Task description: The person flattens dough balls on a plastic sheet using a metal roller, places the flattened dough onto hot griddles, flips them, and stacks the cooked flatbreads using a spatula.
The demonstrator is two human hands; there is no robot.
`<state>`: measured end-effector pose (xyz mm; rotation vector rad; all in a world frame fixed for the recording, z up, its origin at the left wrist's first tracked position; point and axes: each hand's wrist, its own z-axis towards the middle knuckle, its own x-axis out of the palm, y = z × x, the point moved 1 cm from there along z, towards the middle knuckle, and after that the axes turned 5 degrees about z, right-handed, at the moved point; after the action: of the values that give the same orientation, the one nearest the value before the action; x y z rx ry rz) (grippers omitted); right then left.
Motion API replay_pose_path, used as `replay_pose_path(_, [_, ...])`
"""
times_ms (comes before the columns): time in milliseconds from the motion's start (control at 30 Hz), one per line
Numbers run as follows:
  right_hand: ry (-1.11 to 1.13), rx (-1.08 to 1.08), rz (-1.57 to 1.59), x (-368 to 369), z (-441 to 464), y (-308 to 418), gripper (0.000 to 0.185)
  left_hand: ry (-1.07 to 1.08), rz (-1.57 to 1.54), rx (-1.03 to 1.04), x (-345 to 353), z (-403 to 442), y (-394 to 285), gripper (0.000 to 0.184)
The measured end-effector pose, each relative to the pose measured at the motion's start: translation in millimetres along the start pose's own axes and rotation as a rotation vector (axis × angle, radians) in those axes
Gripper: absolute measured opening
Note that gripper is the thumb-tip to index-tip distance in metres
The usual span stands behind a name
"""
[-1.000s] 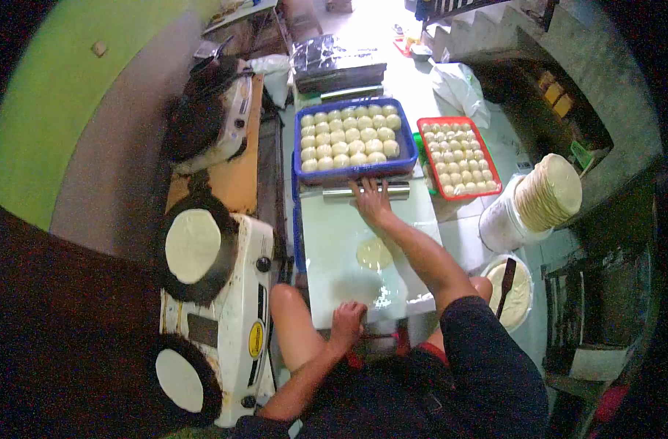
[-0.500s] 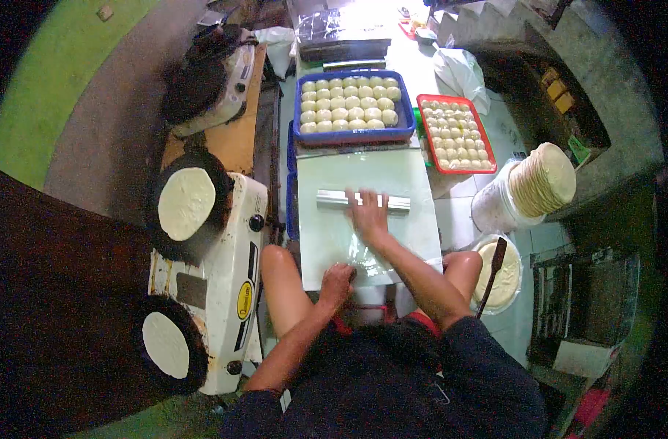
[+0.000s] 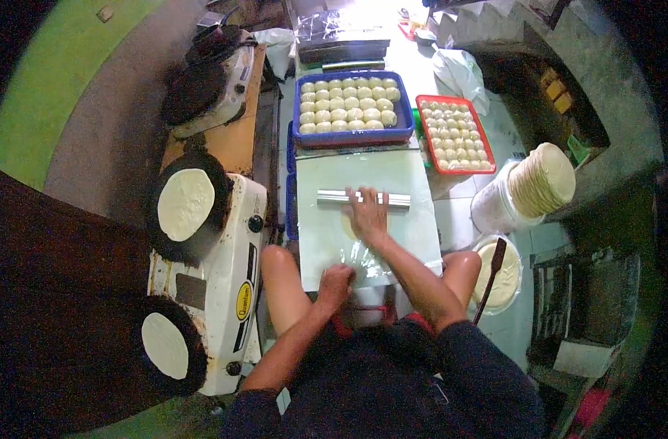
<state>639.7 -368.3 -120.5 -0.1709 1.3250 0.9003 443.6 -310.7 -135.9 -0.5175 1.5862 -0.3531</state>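
A metal rolling pin (image 3: 330,196) lies crosswise on the pale, shiny work board (image 3: 400,256). My right hand (image 3: 369,214) is on the pin, its fingers bent over the middle of it. Below the pin, partly hidden by that hand, a flat piece of dough (image 3: 348,226) shows faintly on the board. At the board's near edge is my left hand (image 3: 338,282), its fingers curled in; whatever is in them is hidden.
Beyond the board stands a blue tray (image 3: 297,110) of dough balls, with a red tray (image 3: 430,150) of more at its right. Stacked flatbreads (image 3: 550,183) top a white bucket (image 3: 491,208). On my left, a stove (image 3: 228,293) carries two pans with flatbreads (image 3: 185,205).
A flat piece of dough now shows beside my right hand, below the pin. My left hand has barely moved, and the rolling pin is in nearly the same place.
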Motion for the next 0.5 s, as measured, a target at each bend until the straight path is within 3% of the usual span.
replay_pose_path(100, [-0.125,0.034,-0.010,13.1,-3.5,-7.7,0.051,-0.059,0.033,0.025,3.6,1.4,6.8,0.024])
replay_pose_path(167, [-0.092,0.067,0.223,15.8,-4.9,-21.9,0.058,-0.111,-0.020,0.037,12.3,1.8,8.6,0.021])
replay_pose_path(300, [0.291,0.172,0.335,-15.0,-11.8,-14.4,0.052,-0.048,0.048,0.081,1.5,2.0,6.0,0.022])
replay_pose_path(333, [0.301,0.186,0.282,-26.3,-11.3,-4.2,0.053,-0.052,0.058,0.076,4.1,1.3,7.5,0.022])
replay_pose_path(467, [-0.039,0.015,0.072,6.6,-26.8,-15.0,0.045,-0.098,0.077,0.083,7.6,4.2,10.9,0.021])
replay_pose_path(500, [-0.002,0.065,0.104,-1.2,-27.2,-13.4,0.043,-0.108,0.072,0.089,8.6,0.9,9.9,0.021])
